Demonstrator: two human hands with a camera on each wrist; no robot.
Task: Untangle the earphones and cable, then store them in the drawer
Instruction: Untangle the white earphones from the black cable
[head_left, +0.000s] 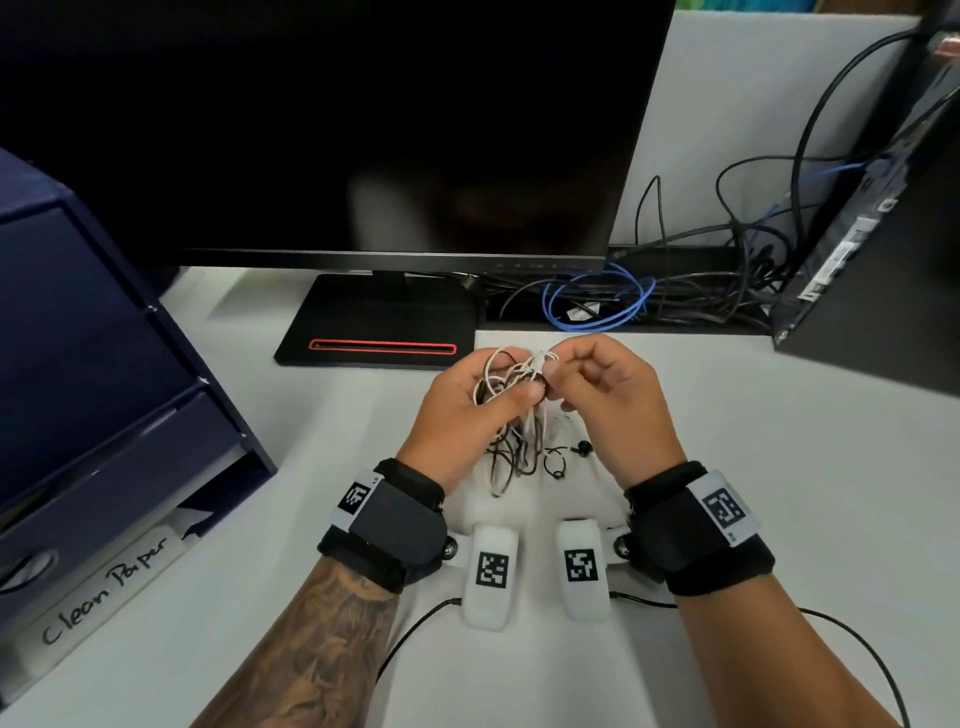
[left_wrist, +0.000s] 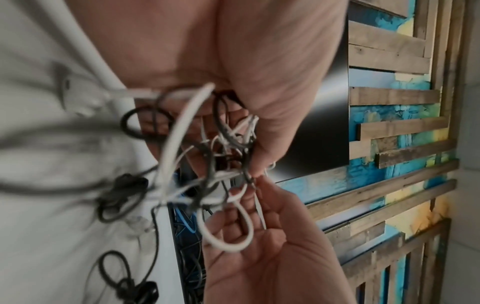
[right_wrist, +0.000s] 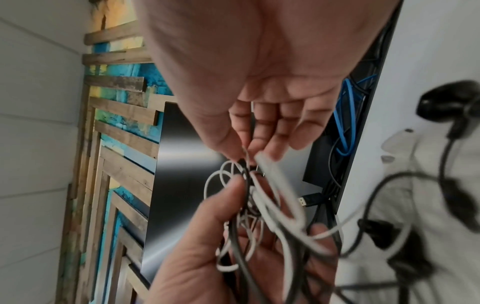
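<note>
A tangle of white and black cords (head_left: 511, 374) is held up over the white desk between both hands. My left hand (head_left: 498, 400) grips the bundle, thumb across it. My right hand (head_left: 563, 371) pinches a white strand at the bundle's top right. Loose loops hang down to the desk (head_left: 514, 462), and a black earbud (head_left: 585, 447) lies beside them. In the left wrist view the left thumb (left_wrist: 262, 148) presses the knot and a white loop (left_wrist: 226, 232) lies over the right palm. In the right wrist view the right fingertips (right_wrist: 244, 142) pinch the cords (right_wrist: 262, 207).
A navy drawer unit (head_left: 104, 364) stands at the left, with a tray labelled "Clean Paper" (head_left: 104, 587) under it. Behind the hands stand a dark monitor (head_left: 363, 130) and its stand (head_left: 379, 322). Back right are loose cables (head_left: 623, 296) and a black computer tower (head_left: 883, 260).
</note>
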